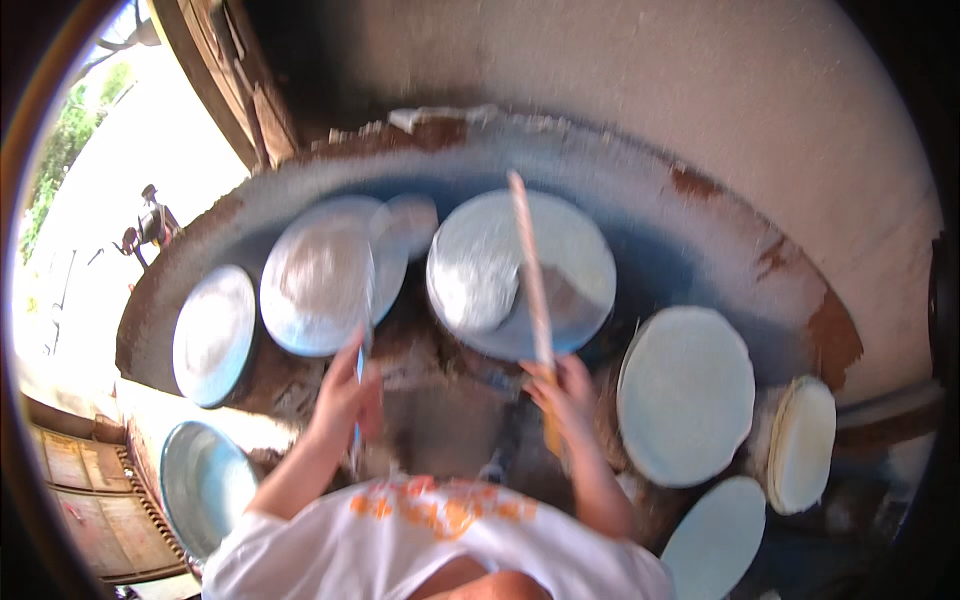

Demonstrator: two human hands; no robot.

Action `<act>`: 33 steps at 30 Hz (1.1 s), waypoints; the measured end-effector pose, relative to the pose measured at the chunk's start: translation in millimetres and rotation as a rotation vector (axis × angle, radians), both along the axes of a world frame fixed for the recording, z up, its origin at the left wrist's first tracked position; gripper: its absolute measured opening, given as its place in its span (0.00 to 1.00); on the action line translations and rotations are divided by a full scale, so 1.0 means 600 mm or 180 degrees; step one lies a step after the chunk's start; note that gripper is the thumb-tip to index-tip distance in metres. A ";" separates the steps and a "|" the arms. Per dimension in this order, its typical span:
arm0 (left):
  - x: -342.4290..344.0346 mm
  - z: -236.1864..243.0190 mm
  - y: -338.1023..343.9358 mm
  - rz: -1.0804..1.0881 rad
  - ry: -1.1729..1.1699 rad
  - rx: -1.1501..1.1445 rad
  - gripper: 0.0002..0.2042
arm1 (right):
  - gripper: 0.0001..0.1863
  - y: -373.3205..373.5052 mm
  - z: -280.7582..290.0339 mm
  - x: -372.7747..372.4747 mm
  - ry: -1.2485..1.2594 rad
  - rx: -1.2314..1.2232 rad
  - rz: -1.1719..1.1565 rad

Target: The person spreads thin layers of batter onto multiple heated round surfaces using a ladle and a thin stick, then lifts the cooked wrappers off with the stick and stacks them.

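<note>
My left hand (348, 392) is closed round a long, thin, pale blade-like tool (365, 335), which points up over the left-middle round griddle (308, 273), blurred by motion. My right hand (562, 395) grips a long wooden stick (530, 260) that lies across or just over the central round griddle (590, 250). On that griddle a white layer (470, 285) covers much of the surface, with a bare grey patch at the lower right. A third griddle (213, 335) with a pale surface sits at the left. Behind the two middle griddles is a small round disc (418, 225), blurred.
A rust-patched curved ledge (690, 180) surrounds the griddles. At right lie a pale round sheet (685, 395), a stack of rounds (800, 445) and a pale oval surface (713, 540). A metal basin (208, 485) stands lower left. Wall behind; bright doorway at left.
</note>
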State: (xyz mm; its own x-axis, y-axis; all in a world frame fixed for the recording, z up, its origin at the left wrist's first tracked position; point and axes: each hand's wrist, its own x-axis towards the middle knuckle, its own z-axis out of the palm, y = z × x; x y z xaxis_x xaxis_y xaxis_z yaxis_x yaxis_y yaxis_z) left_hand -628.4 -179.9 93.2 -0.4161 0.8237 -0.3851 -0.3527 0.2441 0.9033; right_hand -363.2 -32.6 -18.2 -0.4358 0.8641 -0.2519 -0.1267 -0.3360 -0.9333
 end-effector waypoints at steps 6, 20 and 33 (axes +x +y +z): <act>-0.128 0.049 -0.020 -0.0324 -0.1504 0.1366 0.27 | 0.10 -0.019 -0.108 -0.481 0.1033 -0.0607 -0.0795; -0.225 0.060 -0.115 -0.0759 -0.1422 0.0954 0.29 | 0.13 -0.165 -0.100 -0.391 0.1192 -0.0749 -0.2697; -0.185 0.071 -0.089 -0.1358 -0.1532 0.0785 0.29 | 0.15 -0.185 -0.120 -0.189 0.0117 -0.0801 -0.1929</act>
